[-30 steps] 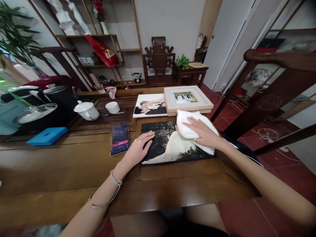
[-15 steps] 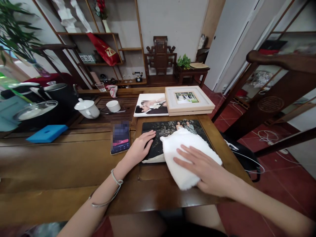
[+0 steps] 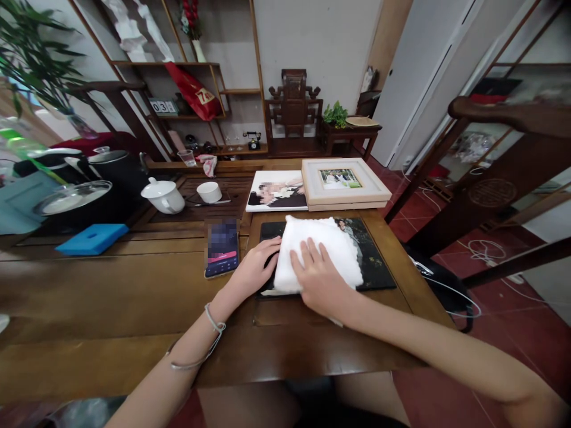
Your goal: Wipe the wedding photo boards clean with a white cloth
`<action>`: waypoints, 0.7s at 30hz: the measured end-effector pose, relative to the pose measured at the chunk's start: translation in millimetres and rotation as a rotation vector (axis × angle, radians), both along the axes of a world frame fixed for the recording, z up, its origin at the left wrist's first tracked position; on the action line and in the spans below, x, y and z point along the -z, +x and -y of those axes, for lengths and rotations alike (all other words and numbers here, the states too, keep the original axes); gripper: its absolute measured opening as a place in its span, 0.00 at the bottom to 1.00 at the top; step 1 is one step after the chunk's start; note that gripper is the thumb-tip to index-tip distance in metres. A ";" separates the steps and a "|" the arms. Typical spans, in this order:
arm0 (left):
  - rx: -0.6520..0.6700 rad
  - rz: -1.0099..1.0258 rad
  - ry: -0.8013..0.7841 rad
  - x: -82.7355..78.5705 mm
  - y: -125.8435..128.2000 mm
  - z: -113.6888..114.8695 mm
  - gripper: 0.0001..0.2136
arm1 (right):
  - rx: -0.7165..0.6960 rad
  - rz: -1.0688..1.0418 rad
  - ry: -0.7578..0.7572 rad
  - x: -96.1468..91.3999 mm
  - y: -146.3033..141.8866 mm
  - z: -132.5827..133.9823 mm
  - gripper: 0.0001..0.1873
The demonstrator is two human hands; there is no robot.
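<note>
Head view: just below and right of the frame's centre, the right hand (image 3: 323, 285) lies flat, fingers loosely spread, on a white cloth (image 3: 297, 235) covering much of a dark photo panel (image 3: 378, 261); the left hand (image 3: 253, 266) rests unclenched at the panel's left edge.

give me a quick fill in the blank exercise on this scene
The hand on the cloth is the ____ one.
The cloth, lying over part of the photo, is coloured ____.
Of the phone and the block, the ____ is nearer the left hand.
The block is coloured ____.

Missing words: right; white; phone; blue
</note>
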State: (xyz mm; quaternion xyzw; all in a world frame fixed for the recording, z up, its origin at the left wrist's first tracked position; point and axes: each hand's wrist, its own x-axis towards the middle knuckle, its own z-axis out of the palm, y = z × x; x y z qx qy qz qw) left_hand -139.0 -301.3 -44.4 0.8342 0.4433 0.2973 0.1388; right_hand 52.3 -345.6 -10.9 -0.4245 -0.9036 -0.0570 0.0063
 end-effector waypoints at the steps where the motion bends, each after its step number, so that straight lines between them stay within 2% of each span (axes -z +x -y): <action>1: -0.002 -0.004 -0.003 -0.8 0.1 0.2 0.16 | -0.049 -0.009 -0.010 -0.5 4.1 14.7 0.38; 4: 0.000 -0.005 -0.007 -1.4 0.3 0.2 0.16 | -0.191 -0.060 -0.103 -3.4 26.0 45.0 0.41; 6: 0.001 0.000 -0.003 -0.4 0.4 0.1 0.16 | -0.205 -0.088 -0.173 -5.8 43.5 47.8 0.41; 8: -0.005 0.011 0.012 1.3 0.6 -0.1 0.16 | -0.115 -0.098 -0.186 -7.2 57.7 37.6 0.40; 11: -0.016 0.027 0.029 3.5 1.2 -0.1 0.16 | 0.092 -0.100 -0.075 -6.6 62.6 12.2 0.36; 13: -0.018 0.038 0.027 4.0 1.4 -0.2 0.16 | 0.133 -0.103 0.009 -4.5 51.5 -0.7 0.33; 16: -0.010 0.043 0.011 3.1 0.6 -0.4 0.16 | 0.052 -0.089 0.064 1.1 17.9 -1.8 0.31; 19: -0.003 0.024 -0.020 1.7 -1.4 -1.0 0.16 | -0.018 -0.039 0.126 8.5 -18.2 20.6 0.29; 21: 0.000 0.016 -0.039 1.4 -2.7 -1.4 0.16 | -0.085 -0.018 0.189 12.1 -32.7 42.0 0.28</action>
